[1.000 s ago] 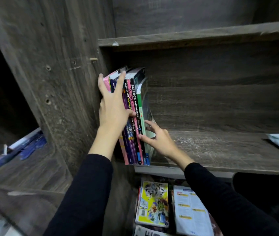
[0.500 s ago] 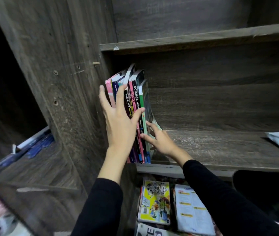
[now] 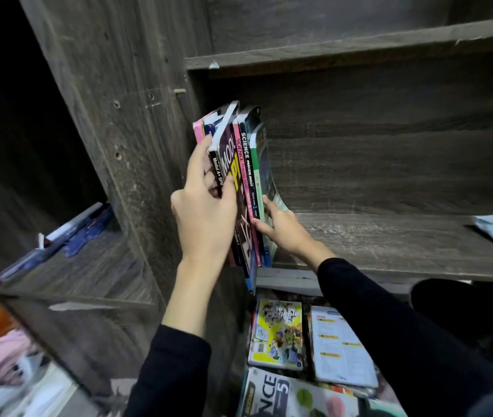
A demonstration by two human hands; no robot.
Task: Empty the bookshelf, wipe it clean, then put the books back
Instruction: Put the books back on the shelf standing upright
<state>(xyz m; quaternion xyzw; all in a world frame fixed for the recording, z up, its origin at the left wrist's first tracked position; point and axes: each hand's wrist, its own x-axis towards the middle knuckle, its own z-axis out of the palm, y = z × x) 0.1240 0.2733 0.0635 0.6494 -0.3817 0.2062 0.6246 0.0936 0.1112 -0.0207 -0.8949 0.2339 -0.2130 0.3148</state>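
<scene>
Since a second ago your left hand (image 3: 206, 218) has gripped the Modul book (image 3: 228, 158), tilting it out; your flat right hand (image 3: 284, 230) braces the remaining books (image 3: 246, 176) upright.

Single head cam, looks fwd + down, close to bookshelf (image 3: 389, 236), hands near centre.
</scene>
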